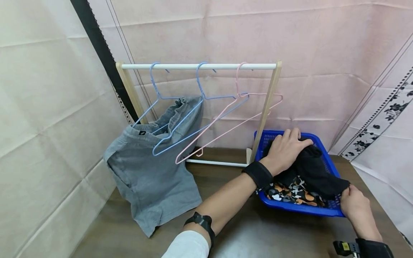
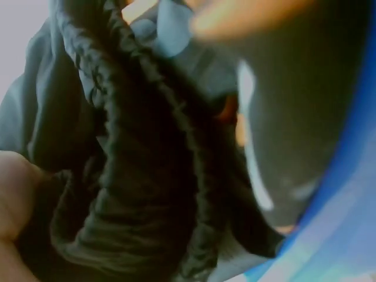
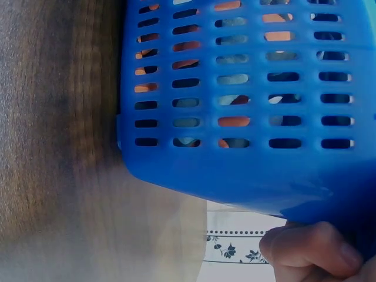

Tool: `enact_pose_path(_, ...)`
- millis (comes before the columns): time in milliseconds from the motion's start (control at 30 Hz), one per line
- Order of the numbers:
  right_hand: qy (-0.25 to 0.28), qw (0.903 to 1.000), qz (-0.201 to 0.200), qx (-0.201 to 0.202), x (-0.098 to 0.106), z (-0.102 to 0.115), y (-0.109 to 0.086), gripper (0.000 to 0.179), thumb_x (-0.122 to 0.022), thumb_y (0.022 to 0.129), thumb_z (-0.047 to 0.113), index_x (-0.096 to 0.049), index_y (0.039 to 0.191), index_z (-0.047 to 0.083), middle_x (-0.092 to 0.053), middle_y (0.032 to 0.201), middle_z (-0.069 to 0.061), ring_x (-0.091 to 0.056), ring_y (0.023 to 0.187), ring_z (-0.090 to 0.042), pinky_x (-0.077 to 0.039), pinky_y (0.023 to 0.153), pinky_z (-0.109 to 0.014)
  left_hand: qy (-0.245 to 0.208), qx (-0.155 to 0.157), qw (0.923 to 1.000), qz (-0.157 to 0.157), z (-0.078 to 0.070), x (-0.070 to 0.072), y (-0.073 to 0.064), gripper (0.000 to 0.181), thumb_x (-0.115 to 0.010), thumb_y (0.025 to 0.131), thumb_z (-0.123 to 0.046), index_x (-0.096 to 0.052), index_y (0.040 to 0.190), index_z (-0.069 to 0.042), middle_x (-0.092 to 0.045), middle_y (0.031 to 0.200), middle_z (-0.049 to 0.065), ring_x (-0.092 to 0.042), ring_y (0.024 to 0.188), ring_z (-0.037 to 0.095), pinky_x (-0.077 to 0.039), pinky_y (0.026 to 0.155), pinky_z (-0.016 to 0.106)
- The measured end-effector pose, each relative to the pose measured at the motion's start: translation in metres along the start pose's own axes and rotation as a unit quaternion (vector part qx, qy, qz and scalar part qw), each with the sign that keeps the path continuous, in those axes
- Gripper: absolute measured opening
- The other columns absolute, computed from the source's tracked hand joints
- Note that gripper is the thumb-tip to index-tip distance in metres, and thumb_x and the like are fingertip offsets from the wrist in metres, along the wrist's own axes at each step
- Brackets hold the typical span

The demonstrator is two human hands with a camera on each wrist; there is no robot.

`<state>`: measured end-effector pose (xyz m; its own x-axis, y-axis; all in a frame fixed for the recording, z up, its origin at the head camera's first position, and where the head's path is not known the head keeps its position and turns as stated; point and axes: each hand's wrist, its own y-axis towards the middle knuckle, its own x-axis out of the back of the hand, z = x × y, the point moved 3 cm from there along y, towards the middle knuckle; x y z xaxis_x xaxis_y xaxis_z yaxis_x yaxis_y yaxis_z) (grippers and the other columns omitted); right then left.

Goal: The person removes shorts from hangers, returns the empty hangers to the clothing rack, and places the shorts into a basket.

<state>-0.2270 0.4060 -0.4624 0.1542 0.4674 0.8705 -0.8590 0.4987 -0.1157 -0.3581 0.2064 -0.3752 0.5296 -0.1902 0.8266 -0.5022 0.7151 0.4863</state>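
Observation:
A black elastic-waisted garment (image 1: pixel 309 168) lies bunched in a blue basket (image 1: pixel 317 141), on top of a cloth printed in orange, white and grey (image 1: pixel 293 193). With bent fingers, my left hand (image 1: pixel 286 148) grips the garment near the back of the basket; its fingertips are mostly hidden. In the left wrist view, the gathered waistband (image 2: pixel 147 147) appears close up. At the basket's front right corner, my right hand (image 1: pixel 356 206) pinches a corner of the garment. The right wrist view shows its curled fingers (image 3: pixel 311 249) beside the basket corner.
Left of the basket stands a rack (image 1: pixel 219 66) with a white bar and wooden posts. Grey shorts (image 1: pixel 158 179) hang from the left blue hanger (image 1: pixel 156 95). A second blue hanger (image 1: pixel 200 80) and a pink hanger (image 1: pixel 238 77) hold no garment. Cloth walls (image 1: pixel 322 53) surround the wooden table (image 1: pixel 258 233).

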Motion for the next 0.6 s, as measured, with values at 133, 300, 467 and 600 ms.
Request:
enact_pose_path(133,0.006,0.9999,-0.004,0.01,-0.001,0.005,-0.001,0.049,-0.018,0.114,0.017,-0.034,0.141,-0.021,-0.034,0.146,-0.049,-0.037,0.133,-0.068,-0.038,0.107,-0.072,0.051,-0.003,0.9984,0.022,-0.006,-0.001,-0.004,0.045,-0.033,0.118,-0.022,-0.05,0.151,-0.048,-0.052,0.121,-0.004,-0.05,0.09,0.009,-0.043,0.063,0.022)
enact_pose_path(300,0.019,0.9998,-0.008,0.007,-0.002,0.008,0.0,0.053,-0.017,0.115,0.022,-0.034,0.142,-0.021,-0.036,0.145,-0.049,-0.04,0.131,-0.067,-0.038,0.106,-0.072,0.005,0.014,0.9937,0.111,-0.006,-0.002,-0.012,0.047,-0.033,0.118,-0.024,-0.044,0.155,-0.049,-0.049,0.128,-0.002,-0.05,0.096,0.011,-0.05,0.067,0.027)
enact_pose_path(467,0.019,0.9998,-0.009,0.0,0.0,0.006,-0.001,0.053,-0.016,0.115,0.022,-0.035,0.14,-0.022,-0.037,0.144,-0.049,-0.042,0.129,-0.066,-0.039,0.106,-0.072,-0.113,0.016,0.9645,0.238,-0.003,-0.003,-0.023,0.053,-0.043,0.115,-0.022,-0.036,0.16,-0.049,-0.043,0.134,-0.001,-0.046,0.104,0.014,-0.049,0.072,0.026)
enact_pose_path(600,0.017,0.9997,-0.014,0.007,0.002,0.004,-0.002,0.054,-0.017,0.115,0.022,-0.036,0.139,-0.022,-0.037,0.144,-0.049,-0.04,0.13,-0.067,-0.038,0.107,-0.072,-0.15,0.005,0.9173,0.369,-0.005,-0.002,-0.027,0.069,-0.057,0.109,-0.037,-0.019,0.164,-0.055,-0.038,0.145,-0.006,-0.045,0.109,0.011,-0.047,0.082,0.023)
